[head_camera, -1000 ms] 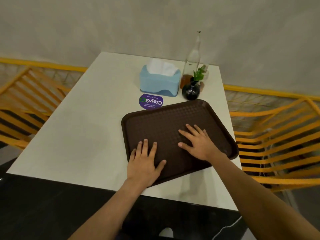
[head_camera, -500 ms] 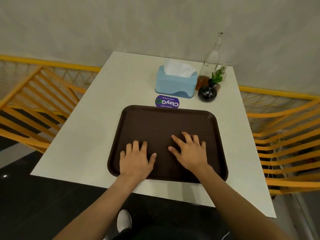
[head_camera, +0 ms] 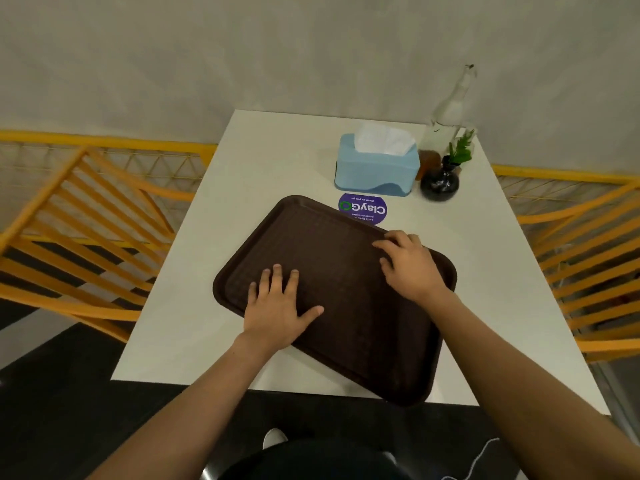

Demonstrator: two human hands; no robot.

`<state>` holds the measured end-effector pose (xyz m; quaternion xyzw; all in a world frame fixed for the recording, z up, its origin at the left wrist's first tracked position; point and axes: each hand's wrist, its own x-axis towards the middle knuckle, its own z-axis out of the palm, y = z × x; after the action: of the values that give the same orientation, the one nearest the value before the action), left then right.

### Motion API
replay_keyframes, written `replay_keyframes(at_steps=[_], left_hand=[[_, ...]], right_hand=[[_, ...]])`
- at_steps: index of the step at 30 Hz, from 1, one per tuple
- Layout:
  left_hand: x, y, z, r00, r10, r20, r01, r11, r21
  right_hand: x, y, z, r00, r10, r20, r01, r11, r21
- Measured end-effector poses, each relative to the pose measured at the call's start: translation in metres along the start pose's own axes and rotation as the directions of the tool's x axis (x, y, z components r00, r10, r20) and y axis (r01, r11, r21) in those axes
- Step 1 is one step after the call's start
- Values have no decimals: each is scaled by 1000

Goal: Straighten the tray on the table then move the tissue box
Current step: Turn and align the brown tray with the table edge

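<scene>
The tray (head_camera: 332, 292) lies skewed on the table (head_camera: 263, 174), its long axis running from the far left down to the near right. One corner reaches toward the purple sticker (head_camera: 363, 208), and the opposite corner hangs just over the near edge. It is plainly not squared to the table yet.

Both hands lie on it, fingers spread, gripping nothing. The left hand (head_camera: 278, 311) presses flat on the tray floor near the left rim. The right hand (head_camera: 410, 263) rests further out, over the far right rim, fingertips curled onto it.

The near corner, below and to the right of both palms, looks like the weak spot. I would say a turn that pushes it further out could tip the tray off the table. Flat palms could also slip on the textured floor, so the tray would lag the turn.

Beyond the right hand, the tissue box (head_camera: 375, 171) stands past the sticker, and just right of it are a dark vase (head_camera: 440, 183) and a glass bottle (head_camera: 448, 112). A hard swing of the far corner might knock the box into them.
</scene>
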<state>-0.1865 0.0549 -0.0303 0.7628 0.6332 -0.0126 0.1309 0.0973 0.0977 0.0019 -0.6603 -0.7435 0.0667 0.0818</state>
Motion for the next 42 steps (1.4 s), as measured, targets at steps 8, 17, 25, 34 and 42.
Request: replay_keyframes(at_steps=[8, 17, 25, 34, 42], left_hand=[[21, -36, -16, 996, 69, 61, -68, 998, -5], [16, -57, -9, 989, -45, -142, 47, 999, 13], [18, -71, -7, 908, -310, -280, 260, 944, -201], [-4, -79, 5, 877, -399, -268, 322, 901, -290], [5, -117, 1, 873, -360, -328, 266, 917, -298]], right_hand=[[7, -6, 10, 988, 134, 71, -120, 977, -176], [-7, -21, 13, 987, 157, 42, -153, 985, -73], [8, -24, 15, 991, 83, 101, -83, 997, -7], [25, -40, 32, 976, 208, 61, -215, 966, 146], [18, -67, 50, 974, 228, -2, -223, 956, 192]])
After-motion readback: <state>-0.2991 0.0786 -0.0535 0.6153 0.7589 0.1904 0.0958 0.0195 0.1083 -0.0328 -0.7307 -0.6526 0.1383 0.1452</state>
